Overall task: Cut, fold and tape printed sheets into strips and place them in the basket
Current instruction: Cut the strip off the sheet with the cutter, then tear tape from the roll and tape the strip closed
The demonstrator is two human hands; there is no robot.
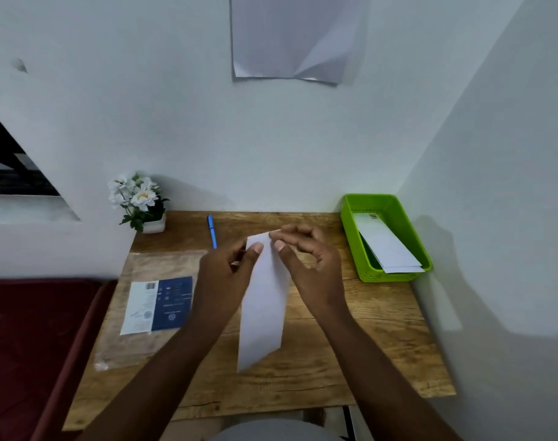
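White folded paper strip (pixel 265 300) held up over the middle of the wooden surface (pixel 351 329), long axis running away from the person, near end hanging free and slightly tilted left, far end up between both hands. Left hand (pixel 230 275) grips the strip's far left edge, thumb on top face, other fingers curled behind it. Right hand (pixel 306 262) pinches the far right corner between thumb and index, remaining fingers loosely curled above the paper. Both forearms reach in from the bottom edge, converging on the strip, wrists raised off the surface. Green basket (pixel 354 237) sits at the far right corner of the surface, well apart from the hands, with white strips (pixel 389 246) lying slanted inside, their near ends poking over the front rim. Blue pen (pixel 212 231) lies on the far side, just left of the hands. Clear plastic sleeve with a blue-and-white printed sheet (pixel 158 305) lies flat at left. Small pot of white flowers (pixel 141 202) at the far left corner against the wall. A creased sheet (pixel 296 36) hangs on the wall above.
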